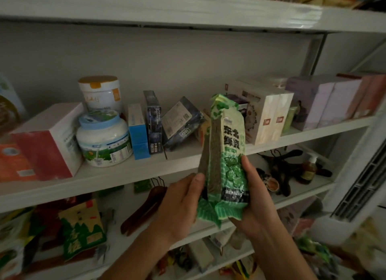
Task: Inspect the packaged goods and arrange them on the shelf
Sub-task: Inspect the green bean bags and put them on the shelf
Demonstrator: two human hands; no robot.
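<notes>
- Position: the green vacuum-packed bag (227, 146) is held upright in the air in front of the middle shelf (125, 175), not resting on it.
- Left hand (181, 200): thumb and fingers curl round the bag's lower left edge.
- Right hand (255, 196): the thumb lies on the printed face and the fingers wrap behind the lower right edge.
- Risk: both grips sit low. The tall bag can tip over if either hand releases too soon.
- Risk: the free gap behind the bag looks narrow, between the leaning dark box (181, 123) and the white cartons (269, 117). A careless insertion can knock the leaning box flat.
- Risk: the slim base may not stand unsupported. Lean the bag against a neighbour.
</notes>
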